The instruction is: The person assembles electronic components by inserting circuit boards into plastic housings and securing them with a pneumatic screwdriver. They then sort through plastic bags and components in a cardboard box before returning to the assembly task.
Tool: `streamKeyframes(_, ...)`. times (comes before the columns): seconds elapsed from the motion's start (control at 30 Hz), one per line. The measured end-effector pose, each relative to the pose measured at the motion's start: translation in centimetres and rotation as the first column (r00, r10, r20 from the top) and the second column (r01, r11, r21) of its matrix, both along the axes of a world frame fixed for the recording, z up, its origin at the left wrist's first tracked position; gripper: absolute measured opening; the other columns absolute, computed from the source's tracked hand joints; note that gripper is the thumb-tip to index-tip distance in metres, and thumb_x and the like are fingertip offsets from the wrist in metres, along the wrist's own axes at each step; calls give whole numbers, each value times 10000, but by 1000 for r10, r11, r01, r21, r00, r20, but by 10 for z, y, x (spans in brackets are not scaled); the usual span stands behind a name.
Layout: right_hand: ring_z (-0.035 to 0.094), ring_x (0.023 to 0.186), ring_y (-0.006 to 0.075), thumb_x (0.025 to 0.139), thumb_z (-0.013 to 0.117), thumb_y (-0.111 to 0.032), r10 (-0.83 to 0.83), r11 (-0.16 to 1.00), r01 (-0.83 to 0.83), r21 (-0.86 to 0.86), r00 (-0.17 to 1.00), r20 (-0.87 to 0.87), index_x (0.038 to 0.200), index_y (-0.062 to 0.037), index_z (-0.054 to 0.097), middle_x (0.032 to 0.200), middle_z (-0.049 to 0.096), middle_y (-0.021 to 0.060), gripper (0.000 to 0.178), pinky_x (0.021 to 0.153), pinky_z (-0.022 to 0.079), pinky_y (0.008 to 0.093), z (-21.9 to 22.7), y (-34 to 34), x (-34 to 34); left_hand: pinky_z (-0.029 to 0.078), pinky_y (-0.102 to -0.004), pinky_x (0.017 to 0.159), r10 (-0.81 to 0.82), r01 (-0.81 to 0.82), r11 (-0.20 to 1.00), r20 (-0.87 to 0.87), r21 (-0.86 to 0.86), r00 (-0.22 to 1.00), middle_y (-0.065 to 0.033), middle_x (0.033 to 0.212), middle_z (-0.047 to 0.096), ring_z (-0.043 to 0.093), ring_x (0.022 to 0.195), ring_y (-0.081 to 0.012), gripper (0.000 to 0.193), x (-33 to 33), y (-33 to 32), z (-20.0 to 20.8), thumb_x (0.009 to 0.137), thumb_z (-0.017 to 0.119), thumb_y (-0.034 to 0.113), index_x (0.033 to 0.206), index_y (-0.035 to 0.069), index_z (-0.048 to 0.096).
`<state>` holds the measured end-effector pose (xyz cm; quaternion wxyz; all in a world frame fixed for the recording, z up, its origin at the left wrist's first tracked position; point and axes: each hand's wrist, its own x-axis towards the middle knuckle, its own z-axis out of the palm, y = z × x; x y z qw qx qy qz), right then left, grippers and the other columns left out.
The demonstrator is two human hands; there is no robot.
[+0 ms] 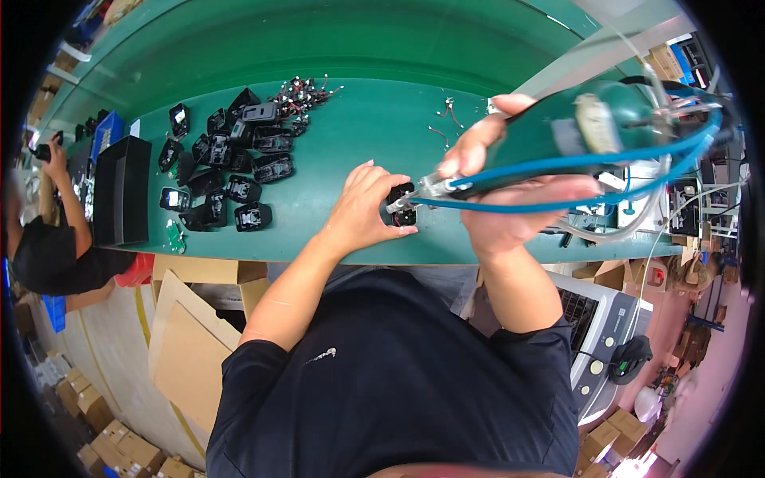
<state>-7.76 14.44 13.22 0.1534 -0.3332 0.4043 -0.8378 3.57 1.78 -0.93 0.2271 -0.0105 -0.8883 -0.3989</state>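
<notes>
My left hand (pixel 356 211) is closed around a small black plastic housing (pixel 407 215) on the green bench, thumb and fingers on its sides. In my right hand (pixel 510 219) is a dark green power screwdriver (pixel 550 127), gripped round its body and lying slantwise. Its metal nose (pixel 430 191) reaches down to the housing; my fingers and the nose hide part of the inside. A blue hose (pixel 550 165) runs along the tool and loops at its back end.
Several black housings (pixel 215 151) lie in a group at the left, beside a heap of small wired parts (pixel 303 95). Loose wires (pixel 449 111) lie at the back. A black box (pixel 123 191) stands farther left, near a co-worker's arm (pixel 73 199). Cardboard boxes (pixel 191 334) stand below the bench edge.
</notes>
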Motion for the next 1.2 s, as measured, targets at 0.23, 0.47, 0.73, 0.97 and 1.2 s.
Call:
streamKeyframes(0.23, 625, 627, 210, 809, 294, -926, -68, 988, 69, 141, 998, -13, 1291, 37, 469, 732, 583, 98, 1091, 611, 548, 299, -18, -3, 9, 347, -543, 1145, -1, 1, 1000, 10, 15, 1000, -83, 1030, 607, 597, 1032, -302, 778, 1, 1, 1, 571, 955, 312, 1218, 61, 604)
streamKeyframes(0.47, 623, 635, 212, 802, 326, -925, -4, 1000, 3, 20, 999, 40, 1281, 37, 471, 732, 583, 100, 1085, 633, 554, 309, -23, -3, 10, 330, -534, 1159, 4, -4, 999, -6, 49, 1000, -75, 1025, 592, 584, 1049, -306, 754, 2, 2, 1, 592, 939, 336, 1224, 87, 612)
streamKeyframes(0.73, 625, 655, 213, 725, 361, -964, -20, 985, 11, 174, 999, 50, 1208, -19, 453, 745, 589, 102, 1065, 647, 560, 323, -28, -4, 23, 363, -543, 1142, -15, 15, 999, -13, 43, 1000, -73, 973, 602, 616, 994, -309, 751, 3, -4, -3, 589, 941, 339, 1214, 78, 619)
streamKeyframes(0.97, 631, 676, 215, 825, 470, -872, -53, 998, 51, 29, 994, 97, 1307, -26, 441, 800, 606, 105, 975, 615, 554, 327, -11, -10, 0, 413, -483, 1027, -41, 38, 998, 73, 46, 996, -88, 1034, 584, 573, 1027, -317, 754, 1, -2, 7, 614, 931, 330, 1244, 75, 603)
streamKeyframes(1.2, 635, 626, 183, 1016, 594, -207, -524, 836, 544, -69, 756, -393, 1459, 25, 316, 1115, 623, 196, 572, 604, 541, 265, 82, 24, -42, 446, -472, 955, 167, -144, 951, 64, -274, 984, -189, 1169, 559, 527, 1118, -390, 685, -47, -68, 56, 699, 839, 190, 1282, 10, 529)
